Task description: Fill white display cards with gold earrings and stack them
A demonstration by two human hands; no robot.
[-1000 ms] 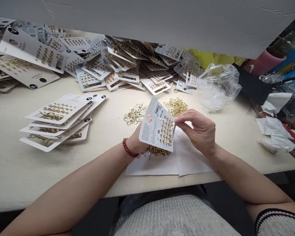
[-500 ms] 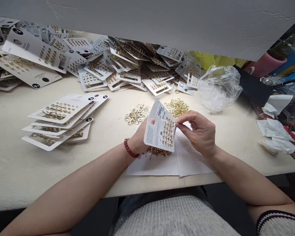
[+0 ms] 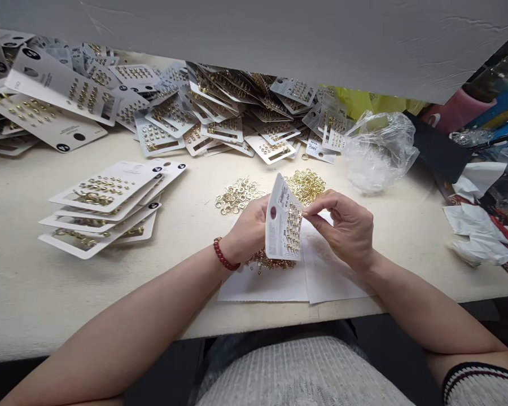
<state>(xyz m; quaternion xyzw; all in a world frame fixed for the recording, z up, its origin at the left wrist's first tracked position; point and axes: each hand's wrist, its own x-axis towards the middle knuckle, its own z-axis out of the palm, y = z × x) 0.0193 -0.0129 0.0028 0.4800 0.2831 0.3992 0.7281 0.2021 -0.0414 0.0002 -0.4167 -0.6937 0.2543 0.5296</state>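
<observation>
My left hand [image 3: 249,228], with a red bead bracelet at its wrist, grips a white earring card [image 3: 275,234] from behind. The card stands nearly upright, turned so its printed side with rows of gold studs faces right. My right hand [image 3: 345,225] is closed, thumb and forefinger pinched at the card's right edge by the studs. Whatever sits between those fingertips is too small to make out. Beneath the card lies a heap of small gold pieces [image 3: 275,261] on white paper [image 3: 334,276]. Gold rings [image 3: 307,186] and flatter gold hoops [image 3: 237,196] are piled behind my hands.
A stack of filled earring cards [image 3: 105,208] lies on the left of the table [image 3: 186,293]. Many more carded earrings [image 3: 220,107] are heaped along the back. On the right are a clear plastic bag [image 3: 376,152], crumpled tissues [image 3: 476,231] and a pink container [image 3: 461,110].
The earring card has turned in my left hand, now seen more edge-on and slightly to the right. My right hand keeps its pinch in nearly the same place.
</observation>
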